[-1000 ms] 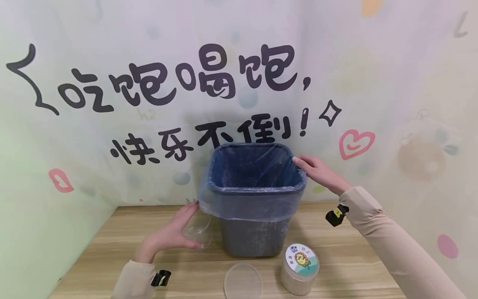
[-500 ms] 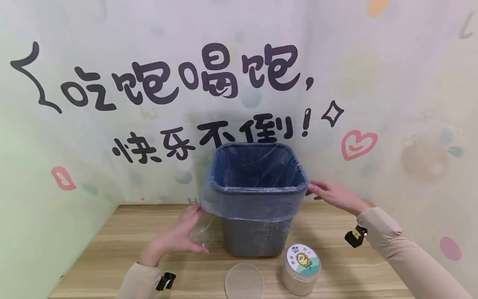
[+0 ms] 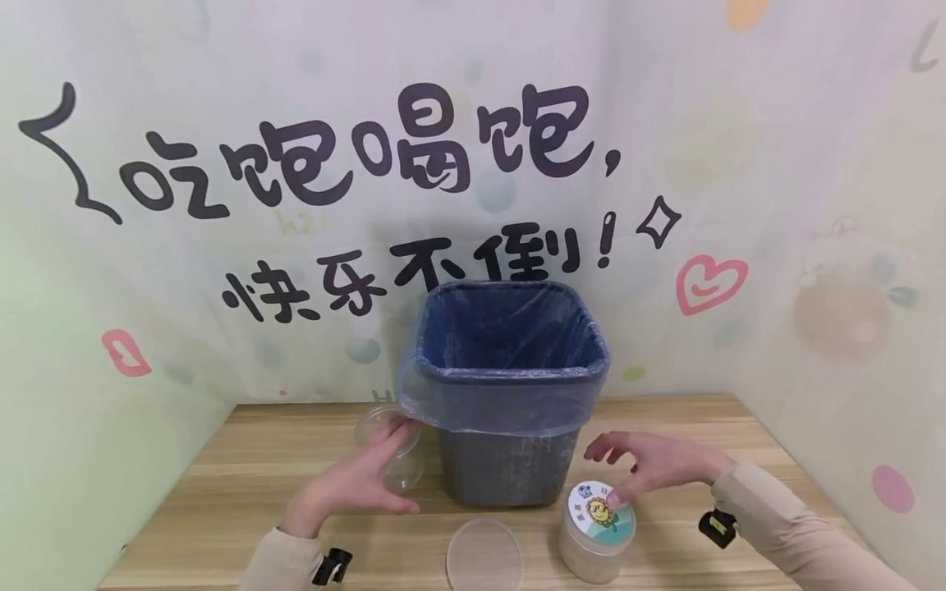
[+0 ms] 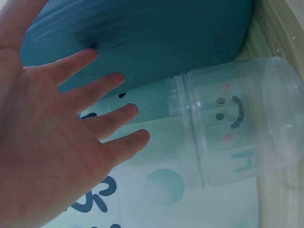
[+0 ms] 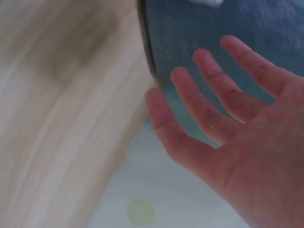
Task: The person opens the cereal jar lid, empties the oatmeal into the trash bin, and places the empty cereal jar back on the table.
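My left hand has its fingers spread beside clear plastic tubs, which stand one on top of the other left of a grey-blue trash can. In the left wrist view, those fingers are apart from the tubs' walls. My right hand hovers over a round lidded tub with a sunflower label, its thumb overlapping the lid in the head view. Nothing is between the loosely bent fingers of the right hand. A clear bag lines the can and folds over its rim.
A round translucent lid lies flat at the front of the wooden table, left of the labelled tub. Close behind the trash can rises a wall printed with large black characters.
My right hand has let go of the can's right rim and come down toward the labelled tub. My left hand stays beside the clear tubs, having shifted slightly right.
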A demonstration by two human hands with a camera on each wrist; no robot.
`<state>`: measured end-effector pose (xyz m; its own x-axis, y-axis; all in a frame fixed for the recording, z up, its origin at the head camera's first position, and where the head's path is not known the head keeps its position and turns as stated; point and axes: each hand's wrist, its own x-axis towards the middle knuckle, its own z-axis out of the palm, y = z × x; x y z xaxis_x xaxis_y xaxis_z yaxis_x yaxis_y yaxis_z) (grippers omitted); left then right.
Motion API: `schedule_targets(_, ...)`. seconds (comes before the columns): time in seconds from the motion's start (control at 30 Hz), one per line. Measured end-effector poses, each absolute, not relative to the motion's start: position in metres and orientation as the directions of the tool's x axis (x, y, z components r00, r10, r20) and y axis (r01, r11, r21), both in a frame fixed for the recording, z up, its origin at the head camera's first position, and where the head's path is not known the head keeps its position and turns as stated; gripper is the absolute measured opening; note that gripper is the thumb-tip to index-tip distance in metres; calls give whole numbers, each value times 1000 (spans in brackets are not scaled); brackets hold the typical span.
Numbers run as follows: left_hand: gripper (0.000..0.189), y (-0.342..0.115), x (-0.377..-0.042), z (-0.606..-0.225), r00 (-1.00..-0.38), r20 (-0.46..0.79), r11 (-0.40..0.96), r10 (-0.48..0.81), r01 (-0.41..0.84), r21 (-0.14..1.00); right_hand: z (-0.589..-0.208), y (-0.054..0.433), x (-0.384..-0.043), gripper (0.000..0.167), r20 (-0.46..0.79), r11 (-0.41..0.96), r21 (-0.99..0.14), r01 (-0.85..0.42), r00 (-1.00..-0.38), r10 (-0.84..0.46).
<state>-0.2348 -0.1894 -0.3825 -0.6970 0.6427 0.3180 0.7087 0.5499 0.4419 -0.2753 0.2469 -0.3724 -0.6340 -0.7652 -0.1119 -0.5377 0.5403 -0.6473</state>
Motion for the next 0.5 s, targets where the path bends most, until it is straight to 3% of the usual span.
schedule_targets(0.2,99,-189,-238,-387,-661,347,542,665,747,385,-383,237,-256,78,-151,526,-637,-564,-578,-802)
schedule_targets(0.37,96,-189,-237,-391,-647,374,529,664,761,376,-386,229,-245,84,-193,569,-600,-562,-589,-785)
schedule_targets(0.5,96,-189,-232,-395,-669,350,546,655,740,392,-390,224,-238,90,-190,585,-572,-575,-601,-777)
